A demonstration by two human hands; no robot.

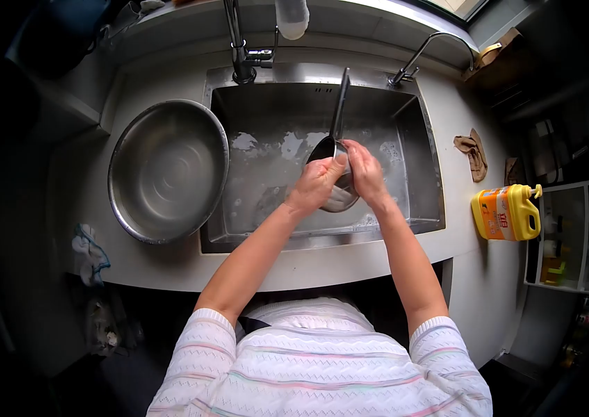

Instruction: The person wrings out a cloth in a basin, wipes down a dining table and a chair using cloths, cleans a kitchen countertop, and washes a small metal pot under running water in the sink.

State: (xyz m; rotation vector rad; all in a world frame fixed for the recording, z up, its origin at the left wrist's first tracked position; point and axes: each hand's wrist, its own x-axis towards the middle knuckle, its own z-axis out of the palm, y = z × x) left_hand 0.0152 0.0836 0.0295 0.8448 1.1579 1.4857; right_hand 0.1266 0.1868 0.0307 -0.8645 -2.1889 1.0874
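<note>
Over the sink (pixel 259 243), both my hands are on a dark-handled metal pan (pixel 342 196), whose handle points up toward the back. My left hand (pixel 316 184) is closed on the pan's left rim, thumb on top. On the other side my right hand (pixel 366 174) grips the right rim close to the handle's base. The pan is tilted, with its shiny metal surface partly showing between my hands. Below it, soapy water with patches of foam (pixel 291 144) covers the sink bottom. Whether anything else is between my fingers is hidden.
A large metal basin (pixel 169 170) stands left of the sink. Behind are a faucet (pixel 242 62) and a thin curved tap (pixel 416 59). At the right are a brown cloth (pixel 473 154) and a yellow pump jug (pixel 506 214). A whitish cloth (pixel 88 254) lies at the left edge.
</note>
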